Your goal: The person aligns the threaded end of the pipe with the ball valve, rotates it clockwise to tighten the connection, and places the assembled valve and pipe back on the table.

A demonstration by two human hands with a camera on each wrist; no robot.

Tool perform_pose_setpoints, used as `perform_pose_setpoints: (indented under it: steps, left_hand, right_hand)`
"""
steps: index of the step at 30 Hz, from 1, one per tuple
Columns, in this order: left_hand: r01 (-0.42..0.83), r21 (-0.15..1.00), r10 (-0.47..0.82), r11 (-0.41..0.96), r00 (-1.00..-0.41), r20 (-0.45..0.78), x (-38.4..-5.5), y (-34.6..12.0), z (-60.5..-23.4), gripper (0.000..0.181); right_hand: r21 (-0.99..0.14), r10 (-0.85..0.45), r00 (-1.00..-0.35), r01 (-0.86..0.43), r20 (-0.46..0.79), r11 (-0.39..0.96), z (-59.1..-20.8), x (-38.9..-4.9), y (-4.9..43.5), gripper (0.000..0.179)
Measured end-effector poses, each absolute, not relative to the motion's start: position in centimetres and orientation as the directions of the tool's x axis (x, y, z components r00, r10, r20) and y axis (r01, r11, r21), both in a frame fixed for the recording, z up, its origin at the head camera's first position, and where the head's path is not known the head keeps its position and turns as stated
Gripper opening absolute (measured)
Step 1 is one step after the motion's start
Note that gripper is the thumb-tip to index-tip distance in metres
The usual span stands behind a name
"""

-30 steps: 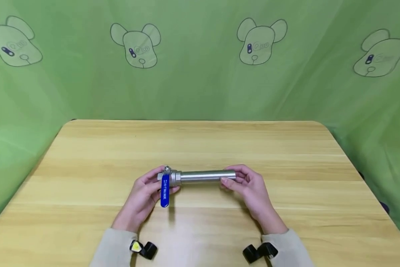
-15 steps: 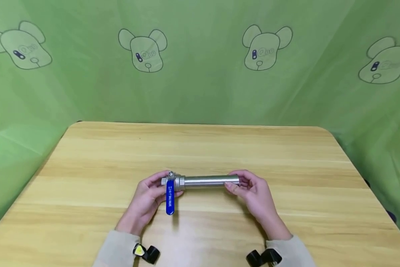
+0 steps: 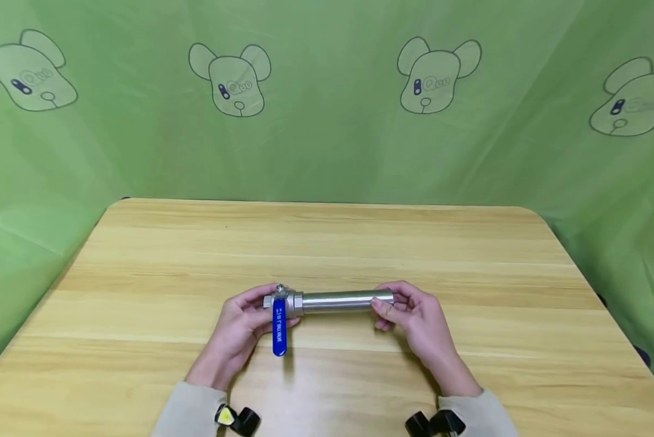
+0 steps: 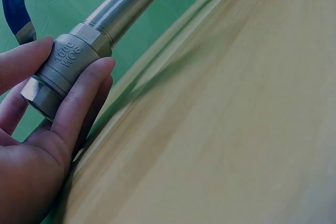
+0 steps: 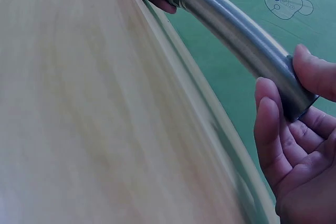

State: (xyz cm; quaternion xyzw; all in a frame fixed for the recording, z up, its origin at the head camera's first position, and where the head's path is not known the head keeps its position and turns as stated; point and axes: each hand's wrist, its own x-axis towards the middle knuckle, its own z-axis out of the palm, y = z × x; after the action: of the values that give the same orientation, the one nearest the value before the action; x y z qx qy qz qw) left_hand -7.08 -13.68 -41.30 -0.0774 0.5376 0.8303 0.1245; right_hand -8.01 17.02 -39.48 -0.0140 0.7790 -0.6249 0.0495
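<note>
A steel ball valve (image 4: 73, 59) with a blue lever handle (image 3: 279, 328) is joined to a straight steel pipe (image 3: 338, 301). My left hand (image 3: 239, 325) grips the valve body, thumb on the near side and fingers round the far side and beneath. Raised lettering "1000 WOG" shows on the body in the left wrist view. My right hand (image 3: 420, 312) pinches the pipe's free end between thumb and fingers, as the right wrist view also shows. Valve and pipe are held level above the table, the lever pointing toward me.
The wood-grain table (image 3: 327, 243) spreads out under both hands. Behind and beside it hangs a green cloth (image 3: 327, 139) printed with bear-head outlines. Black camera mounts (image 3: 245, 420) sit at the cuffs of the light sleeves (image 3: 187, 413).
The view has shifted slightly, so hands and valve appear a little lower and to the right. My right hand's fingers have shifted slightly on the pipe end; both hands keep their hold.
</note>
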Motion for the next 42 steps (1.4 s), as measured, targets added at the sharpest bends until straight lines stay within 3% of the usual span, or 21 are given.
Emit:
perform_pose_setpoints:
  steps: [25,35,42]
  left_hand:
    - [-0.219,0.892,0.123,-0.396,-0.975,-0.186,-7.0,-13.8,-40.6,0.049]
    - [-0.144,0.945,0.130,-0.292,-0.985,-0.110,-7.5,-14.0,-40.1,0.042]
    - [-0.068,0.990,0.075,-0.123,-0.995,-0.059,-7.9,-14.1,-40.1,0.040]
  right_hand:
    - [-0.979,-0.113,-0.989,0.075,-0.097,0.192,-38.7,-7.8,17.1,0.030]
    - [-0.975,-0.119,-0.982,0.124,-0.147,0.185,-38.9,-7.9,17.6,0.035]
    - [-0.912,0.017,-0.998,0.062,-0.060,0.406,-39.1,-8.4,17.9,0.038]
